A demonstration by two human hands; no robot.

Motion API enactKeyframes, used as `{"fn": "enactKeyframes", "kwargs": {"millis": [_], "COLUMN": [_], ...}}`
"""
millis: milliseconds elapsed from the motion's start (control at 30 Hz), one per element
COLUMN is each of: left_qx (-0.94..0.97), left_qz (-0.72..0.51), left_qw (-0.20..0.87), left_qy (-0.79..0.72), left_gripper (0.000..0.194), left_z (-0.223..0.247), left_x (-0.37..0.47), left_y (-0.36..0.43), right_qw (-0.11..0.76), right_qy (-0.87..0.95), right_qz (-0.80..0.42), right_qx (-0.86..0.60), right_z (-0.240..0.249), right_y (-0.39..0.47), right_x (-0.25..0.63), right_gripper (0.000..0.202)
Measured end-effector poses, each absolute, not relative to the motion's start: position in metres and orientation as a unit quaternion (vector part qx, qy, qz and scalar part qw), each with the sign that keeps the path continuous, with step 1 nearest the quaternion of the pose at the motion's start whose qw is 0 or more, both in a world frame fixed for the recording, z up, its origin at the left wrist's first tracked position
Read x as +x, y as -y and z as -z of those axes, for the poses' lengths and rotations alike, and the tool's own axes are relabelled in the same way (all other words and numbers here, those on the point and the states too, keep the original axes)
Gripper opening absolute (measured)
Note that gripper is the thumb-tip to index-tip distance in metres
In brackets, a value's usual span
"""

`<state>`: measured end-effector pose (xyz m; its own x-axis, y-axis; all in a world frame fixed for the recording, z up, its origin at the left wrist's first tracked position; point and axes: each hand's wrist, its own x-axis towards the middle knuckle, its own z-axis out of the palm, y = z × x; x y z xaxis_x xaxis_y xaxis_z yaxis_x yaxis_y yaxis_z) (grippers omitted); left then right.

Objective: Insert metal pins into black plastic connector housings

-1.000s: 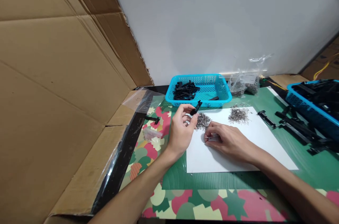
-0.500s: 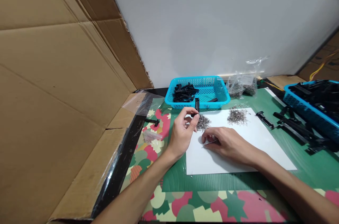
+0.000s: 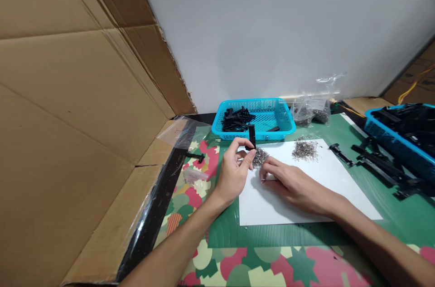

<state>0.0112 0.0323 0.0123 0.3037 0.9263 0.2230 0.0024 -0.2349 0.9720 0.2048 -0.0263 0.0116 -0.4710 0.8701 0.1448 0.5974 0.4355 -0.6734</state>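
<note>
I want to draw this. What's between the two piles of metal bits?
Bare white paper lies between the left pile and the right pile. The right hand is just below that stretch in the head view.

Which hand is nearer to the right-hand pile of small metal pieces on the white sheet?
Right. The right hand is on the near side of that pile; the left hand is farther off to the left, past the other pile.

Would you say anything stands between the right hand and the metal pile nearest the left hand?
Nothing visible does: the right hand is close beside that metal pile, which lies on the white paper.
</note>
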Motion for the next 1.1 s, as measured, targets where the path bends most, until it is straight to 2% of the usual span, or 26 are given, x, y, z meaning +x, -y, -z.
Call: {"fn": "enactKeyframes", "kwargs": {"millis": [200,300,400,500,600,833,1100], "left_qx": [0.589,0.586,0.596,0.620,0.645,0.671,0.621], "left_qz": [-0.456,-0.424,-0.415,-0.400,-0.396,-0.385,-0.365], "left_qw": [0.565,0.596,0.591,0.579,0.568,0.552,0.622], "left_qy": [-0.355,-0.349,-0.351,-0.346,-0.324,-0.312,-0.308], "left_gripper": [0.045,0.047,0.046,0.045,0.040,0.035,0.047], "left_z": [-0.016,-0.020,-0.022,-0.022,-0.020,-0.017,-0.017], "left_x": [0.014,0.015,0.016,0.016,0.017,0.016,0.017], "left_y": [-0.030,-0.027,-0.025,-0.023,-0.021,-0.023,-0.021], "right_qw": [0.464,0.530,0.567,0.570,0.536,0.515,0.579], "right_qy": [0.704,0.688,0.679,0.674,0.722,0.775,0.722], "right_qz": [-0.300,-0.209,-0.040,0.138,0.203,0.166,0.133], "right_qx": [-0.446,-0.449,-0.465,-0.450,-0.388,-0.325,-0.355], "right_z": [-0.014,-0.014,-0.013,-0.010,-0.006,-0.006,-0.014], "right_y": [0.023,0.023,0.024,0.025,0.026,0.027,0.029], "right_x": [0.211,0.212,0.212,0.214,0.217,0.223,0.217], "right_gripper": [0.012,0.008,0.008,0.012,0.018,0.022,0.023]}}
